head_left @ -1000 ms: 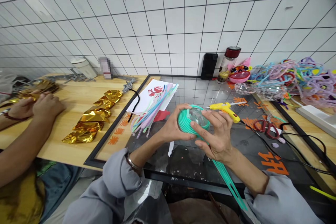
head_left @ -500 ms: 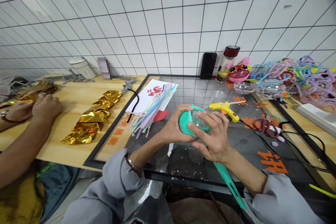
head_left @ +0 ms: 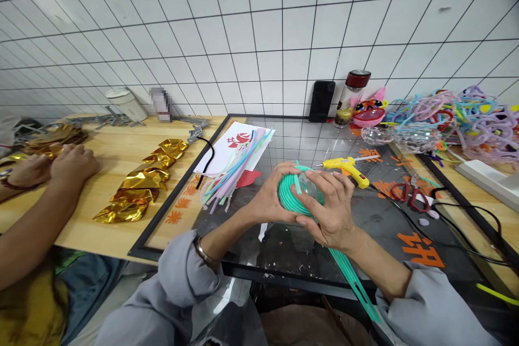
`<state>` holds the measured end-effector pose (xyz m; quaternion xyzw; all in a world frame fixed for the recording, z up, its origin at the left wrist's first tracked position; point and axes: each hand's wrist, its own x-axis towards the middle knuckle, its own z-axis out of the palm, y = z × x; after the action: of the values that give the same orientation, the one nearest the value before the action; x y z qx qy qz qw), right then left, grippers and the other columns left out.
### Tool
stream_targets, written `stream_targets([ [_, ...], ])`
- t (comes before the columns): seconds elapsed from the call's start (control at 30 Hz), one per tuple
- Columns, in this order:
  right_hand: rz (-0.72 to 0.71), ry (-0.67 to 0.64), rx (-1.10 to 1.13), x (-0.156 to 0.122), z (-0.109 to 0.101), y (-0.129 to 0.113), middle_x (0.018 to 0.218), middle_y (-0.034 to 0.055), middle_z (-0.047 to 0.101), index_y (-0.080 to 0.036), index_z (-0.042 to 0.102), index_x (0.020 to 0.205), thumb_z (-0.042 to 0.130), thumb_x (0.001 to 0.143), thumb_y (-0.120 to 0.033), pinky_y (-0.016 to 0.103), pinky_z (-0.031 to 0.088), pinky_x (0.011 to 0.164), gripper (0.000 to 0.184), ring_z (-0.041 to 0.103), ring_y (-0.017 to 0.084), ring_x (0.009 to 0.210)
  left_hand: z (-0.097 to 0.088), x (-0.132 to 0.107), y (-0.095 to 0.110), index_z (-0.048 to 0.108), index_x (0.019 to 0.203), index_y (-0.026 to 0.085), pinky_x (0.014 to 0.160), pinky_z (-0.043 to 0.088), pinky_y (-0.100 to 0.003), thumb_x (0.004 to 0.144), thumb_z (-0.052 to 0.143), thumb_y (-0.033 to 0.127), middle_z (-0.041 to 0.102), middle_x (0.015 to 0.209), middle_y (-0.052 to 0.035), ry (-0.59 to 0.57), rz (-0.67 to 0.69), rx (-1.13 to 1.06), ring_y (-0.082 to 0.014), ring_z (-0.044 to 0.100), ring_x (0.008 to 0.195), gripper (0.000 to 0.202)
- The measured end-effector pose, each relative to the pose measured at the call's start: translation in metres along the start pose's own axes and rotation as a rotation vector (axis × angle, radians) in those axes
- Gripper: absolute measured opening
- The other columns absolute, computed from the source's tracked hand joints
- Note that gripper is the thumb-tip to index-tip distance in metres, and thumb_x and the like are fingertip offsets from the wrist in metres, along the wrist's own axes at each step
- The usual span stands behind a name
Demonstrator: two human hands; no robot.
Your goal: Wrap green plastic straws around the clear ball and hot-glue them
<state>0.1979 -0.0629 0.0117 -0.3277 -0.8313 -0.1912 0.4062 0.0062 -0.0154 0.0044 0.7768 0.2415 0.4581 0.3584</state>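
Observation:
My left hand [head_left: 272, 199] is wrapped round the left side of a clear rounded object [head_left: 311, 187], which looks like plastic. Rows of green cord [head_left: 288, 194] are coiled closely about its left part. Pressing on its right side, my right hand [head_left: 333, 206] has its fingers bent over the top and its thumb below. One green strand end crosses the coils near my right index finger. Long green strands [head_left: 352, 278] trail from beneath my right hand toward my lap. The underside of the clear object is hidden by my hands.
A yellow glue gun [head_left: 349, 168] lies just right of my hands, its black cable running right past red-handled scissors [head_left: 411, 196]. Left are pastel strips [head_left: 235, 170] on white paper [head_left: 206, 165] and gold foil [head_left: 140, 181]. Another person's hands [head_left: 73, 165] rest far left.
The wrapped object has turned slightly in my hands: more of the coils face me, and the short strand end now slants across them. My hands have barely moved.

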Motion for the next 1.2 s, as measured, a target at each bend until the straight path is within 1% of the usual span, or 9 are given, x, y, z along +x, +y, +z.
stream_targets([
  [0.13,-0.036,0.019,-0.028,0.0001,0.0005,0.0004,0.138,0.014,0.055,-0.024,0.062,0.129,0.042,0.097,-0.052,0.054,0.026,0.106,0.047,0.046,0.033,0.126,-0.0011,-0.0003,-0.0012,0.049,0.125,0.026,0.113,0.039,-0.054,0.055,0.093,0.046,0.049,0.132,-0.0104,0.018,0.046,-0.009,-0.0344,0.05,0.13,0.084],
  [0.23,-0.055,0.041,-0.055,0.001,0.0008,-0.0003,0.135,0.0142,0.055,-0.023,0.061,0.128,0.04,0.099,-0.047,0.054,0.027,0.106,0.043,0.046,0.031,0.126,-0.0017,-0.0003,-0.0031,0.048,0.126,0.027,0.113,0.04,-0.053,0.058,0.092,0.043,0.049,0.131,-0.0088,0.02,0.064,-0.013,-0.0325,0.05,0.129,0.083],
  [0.43,-0.072,0.066,-0.067,0.0028,-0.0004,-0.0006,0.134,0.0172,0.052,-0.019,0.063,0.126,0.038,0.101,-0.042,0.054,0.029,0.105,0.042,0.047,0.032,0.125,-0.0028,-0.0019,-0.0036,0.047,0.126,0.027,0.113,0.039,-0.051,0.058,0.091,0.044,0.049,0.132,-0.0087,0.039,0.033,-0.02,-0.0315,0.05,0.129,0.083],
  [0.6,-0.067,0.07,-0.072,0.0022,-0.0021,0.0005,0.136,0.017,0.051,-0.021,0.059,0.134,0.037,0.101,-0.044,0.054,0.029,0.104,0.046,0.047,0.033,0.125,-0.0049,-0.0014,0.0001,0.045,0.126,0.026,0.113,0.039,-0.051,0.059,0.09,0.049,0.051,0.132,-0.01,0.095,-0.032,-0.056,-0.032,0.049,0.131,0.084],
  [0.7,-0.064,0.084,-0.06,0.002,-0.0027,0.0008,0.135,0.0166,0.05,-0.022,0.055,0.14,0.038,0.1,-0.043,0.054,0.03,0.103,0.048,0.047,0.033,0.125,-0.0053,-0.0008,0.0001,0.045,0.125,0.025,0.114,0.038,-0.05,0.057,0.09,0.052,0.05,0.132,-0.0104,0.108,-0.022,-0.064,-0.032,0.048,0.132,0.086],
  [0.8,-0.064,0.11,-0.045,0.0016,-0.0036,0.0013,0.135,0.0166,0.051,-0.021,0.055,0.14,0.038,0.1,-0.043,0.054,0.029,0.104,0.049,0.048,0.033,0.123,-0.0061,-0.0015,-0.0029,0.045,0.125,0.026,0.111,0.04,-0.05,0.055,0.089,0.055,0.05,0.132,-0.0099,0.14,-0.018,-0.078,-0.0314,0.051,0.128,0.088],
  [0.9,-0.051,0.128,-0.043,0.0009,-0.0045,0.0022,0.133,0.0165,0.051,-0.02,0.055,0.141,0.038,0.099,-0.042,0.053,0.029,0.105,0.05,0.049,0.033,0.122,-0.0071,-0.0028,-0.0066,0.045,0.126,0.026,0.112,0.039,-0.051,0.054,0.09,0.056,0.048,0.133,-0.0091,0.19,-0.021,-0.09,-0.032,0.05,0.128,0.09],
  [1.0,-0.043,0.133,-0.051,0.0002,-0.0052,0.0032,0.132,0.0162,0.052,-0.02,0.052,0.145,0.037,0.1,-0.041,0.053,0.031,0.104,0.052,0.05,0.033,0.121,-0.0068,-0.0029,-0.0085,0.046,0.127,0.027,0.113,0.037,-0.051,0.052,0.09,0.055,0.047,0.135,-0.0086,0.222,-0.022,-0.11,-0.0327,0.048,0.13,0.091],
  [1.2,-0.014,0.178,-0.05,-0.0001,-0.0057,0.0047,0.132,0.0162,0.052,-0.022,0.042,0.152,0.036,0.1,-0.041,0.054,0.036,0.099,0.056,0.051,0.033,0.119,-0.0048,0.0008,-0.0039,0.043,0.126,0.028,0.102,0.048,-0.044,0.052,0.09,0.055,0.051,0.134,-0.0077,0.228,-0.028,-0.236,-0.0276,0.058,0.118,0.091],
])
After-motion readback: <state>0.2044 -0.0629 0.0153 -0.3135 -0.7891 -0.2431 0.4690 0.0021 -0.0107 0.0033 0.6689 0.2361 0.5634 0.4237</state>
